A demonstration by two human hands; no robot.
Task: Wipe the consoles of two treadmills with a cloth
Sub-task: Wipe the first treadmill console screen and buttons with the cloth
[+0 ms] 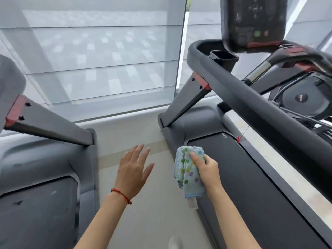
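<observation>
Cloth (190, 169), tag unreadable, in right hand (208, 168)

Both forearms are bare, with no sleeves in view. The left hand (133, 170) has a thin red beaded bracelet (121, 195) around its wrist. The right hand (206, 168) wears nothing. Fingernails look short and unpainted.

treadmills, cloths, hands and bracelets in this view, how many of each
treadmills: 2, left treadmill and right treadmill
consoles in view: 1, console
cloths: 1, cloth held in the right hand
hands: 2, with the left hand open and empty
bracelets: 1, red bracelet
total: 7
</observation>
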